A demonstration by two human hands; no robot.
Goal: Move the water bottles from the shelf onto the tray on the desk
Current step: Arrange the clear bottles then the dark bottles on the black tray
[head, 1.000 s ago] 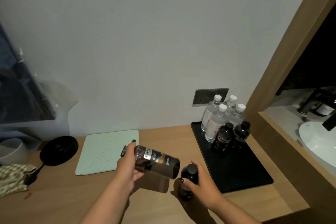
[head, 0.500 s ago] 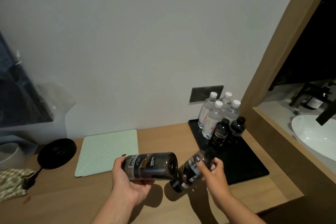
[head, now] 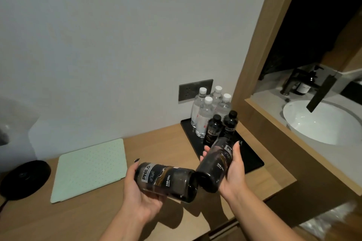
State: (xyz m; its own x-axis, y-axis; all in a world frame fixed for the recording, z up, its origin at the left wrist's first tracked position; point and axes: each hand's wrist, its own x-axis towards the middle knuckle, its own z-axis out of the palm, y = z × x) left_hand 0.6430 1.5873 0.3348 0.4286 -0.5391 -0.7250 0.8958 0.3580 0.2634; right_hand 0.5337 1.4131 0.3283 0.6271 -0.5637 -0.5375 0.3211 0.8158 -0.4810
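Above the front edge of the desk (head: 98, 219), both hands carry a dark bottle each. The left hand (head: 137, 191) cups one dark bottle (head: 166, 181) from beneath, fingers curled round its labelled body, so it lies almost on its side with its base towards the right; held that way it seems to be waiting its turn, not being placed. The right hand (head: 233, 172) wraps the second dark bottle (head: 215, 164) with thumb on one side and fingers on the other, its cap end tilted up and away towards the black tray (head: 252, 160), which sits at the desk's back right corner against the wall. That tilt likely aims it at the bare front part of the tray. Four clear bottles (head: 205, 115) with white caps stand upright at the tray's back edge, and two more dark ones (head: 214, 129) stand just in front of them, packed close, probably to leave room at the front. A pale green mat (head: 88, 168) lies flat on the desk to the left, with a round black base (head: 25, 176) near the left edge.
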